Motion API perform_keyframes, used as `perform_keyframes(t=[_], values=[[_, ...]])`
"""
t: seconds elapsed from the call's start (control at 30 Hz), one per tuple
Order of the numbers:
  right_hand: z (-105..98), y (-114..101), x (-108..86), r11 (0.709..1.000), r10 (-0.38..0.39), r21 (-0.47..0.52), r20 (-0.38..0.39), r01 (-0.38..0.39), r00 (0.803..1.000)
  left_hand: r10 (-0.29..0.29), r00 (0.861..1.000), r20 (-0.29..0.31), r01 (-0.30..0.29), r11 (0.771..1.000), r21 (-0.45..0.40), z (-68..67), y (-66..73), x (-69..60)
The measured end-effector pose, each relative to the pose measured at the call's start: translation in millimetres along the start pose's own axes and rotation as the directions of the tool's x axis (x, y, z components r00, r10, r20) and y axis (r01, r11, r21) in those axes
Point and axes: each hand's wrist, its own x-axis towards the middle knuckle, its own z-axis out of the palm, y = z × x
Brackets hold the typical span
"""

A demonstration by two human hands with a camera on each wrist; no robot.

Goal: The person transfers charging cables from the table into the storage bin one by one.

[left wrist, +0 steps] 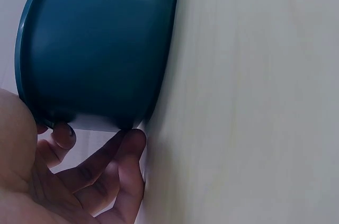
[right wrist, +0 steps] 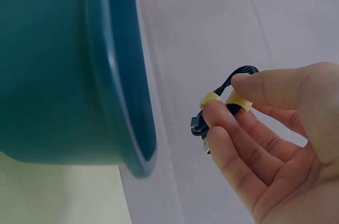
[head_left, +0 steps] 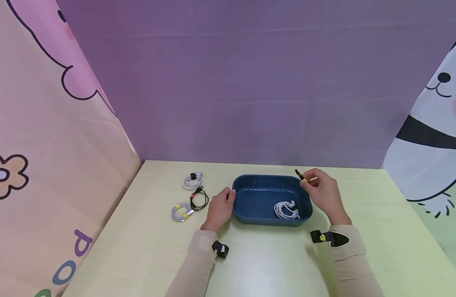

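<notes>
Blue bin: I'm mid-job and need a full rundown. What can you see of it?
The blue bin is a deep-blue, open-topped rounded rectangle with smooth, slightly glossy walls and a narrow lip around the rim; it looks like plastic. It stands upright on the pale table, its long sides running left to right. A coiled white cable lies inside, toward the near right corner; the rest of its visible floor is bare. The left hand holds its left end, fingers against the outer wall.
</notes>
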Motion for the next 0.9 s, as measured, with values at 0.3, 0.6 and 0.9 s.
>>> perform_keyframes(t=[0.3, 0.6, 0.9], values=[[9.8, -1.4, -0.1, 1.0, -0.002, 0.004, 0.047, 0.002, 0.999, 0.013, 1.0, 0.003, -0.013, 1.0, 0.002, 0.2, -1.3, 0.0], [15.4, -1.4, -0.9, 1.0, -0.022, -0.008, 0.066, 0.022, 0.998, 0.02, 1.0, 0.001, -0.02, 1.0, -0.009, 0.8, 0.2, -1.0], [20.8, -1.0, -1.5, 1.0, -0.015, 0.002, 0.095, 0.015, 0.995, 0.006, 1.0, 0.01, -0.006, 1.0, 0.003, -1.8, 2.0, -1.9]])
